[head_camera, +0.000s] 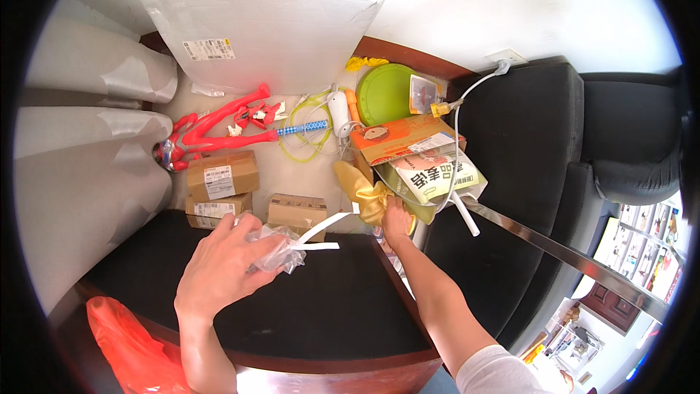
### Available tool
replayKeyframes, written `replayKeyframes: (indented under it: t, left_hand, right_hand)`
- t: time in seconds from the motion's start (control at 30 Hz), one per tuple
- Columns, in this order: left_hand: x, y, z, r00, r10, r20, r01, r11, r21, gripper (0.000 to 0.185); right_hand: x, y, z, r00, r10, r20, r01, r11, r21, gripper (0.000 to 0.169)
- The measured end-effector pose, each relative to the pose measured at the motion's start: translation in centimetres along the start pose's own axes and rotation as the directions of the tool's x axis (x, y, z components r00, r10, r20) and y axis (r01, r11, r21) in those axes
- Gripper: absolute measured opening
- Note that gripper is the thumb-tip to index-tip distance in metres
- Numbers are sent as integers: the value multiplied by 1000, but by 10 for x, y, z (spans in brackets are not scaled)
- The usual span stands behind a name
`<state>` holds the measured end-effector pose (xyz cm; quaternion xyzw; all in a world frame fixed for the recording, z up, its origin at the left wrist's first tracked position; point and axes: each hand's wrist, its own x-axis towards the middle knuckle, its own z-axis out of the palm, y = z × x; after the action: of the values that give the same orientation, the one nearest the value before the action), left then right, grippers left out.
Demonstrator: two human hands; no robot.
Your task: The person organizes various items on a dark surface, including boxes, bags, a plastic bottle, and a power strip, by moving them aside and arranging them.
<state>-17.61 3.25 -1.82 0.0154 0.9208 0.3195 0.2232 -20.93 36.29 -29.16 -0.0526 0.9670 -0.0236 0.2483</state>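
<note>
My left hand (219, 265) is closed around a crumpled clear plastic bag (276, 251), held over the black-topped bench. Two white strips (322, 227) stick out from that bag to the right. Farther right, my right hand (396, 219) grips a bunched piece of gold satin fabric (365, 192), its fingertips partly hidden. Just beyond that hand lie an orange and brown cardboard box (391, 142) and a pale green printed package (437, 175). A white cable (456, 137) runs down across them.
Small cardboard boxes (223, 175) sit behind the bench (328, 306). Red toy figures (219, 131), looped cords (306, 148) and a green round lid (383, 93) lie on the floor. A black sofa (514, 137) and metal bar (569, 262) bound the right; a red plastic bag (126, 345) is lower left.
</note>
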Motion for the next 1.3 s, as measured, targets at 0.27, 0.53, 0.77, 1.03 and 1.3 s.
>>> replayKeyframes:
  t: [0.27, 0.53, 0.77, 1.03, 1.3]
  left_hand:
    - [2, -1, 1, 1000, -11, 23, 11, 1000, 13, 37]
    - [3, 1, 0, 999, -9, 35, 9, 1000, 14, 38]
    - [0, -3, 0, 1000, 7, 5, -7, 1000, 14, 37]
    - [-3, -3, 0, 1000, -7, 29, 6, 1000, 27, 37]
    - [-2, -2, 1, 998, -4, 55, 3, 1000, 17, 39]
  right_hand:
    - [76, -9, 61, 895, 318, 312, -444, 599, 666, 53]
    - [101, -21, 47, 947, 2, 320, -239, 670, 703, 57]
    - [54, -24, -8, 988, -91, 121, -41, 608, 793, 42]
    - [-4, -26, -31, 915, -217, -341, 247, 968, 48, 37]
    - [9, -71, -5, 845, -532, -53, 514, 837, -189, 37]
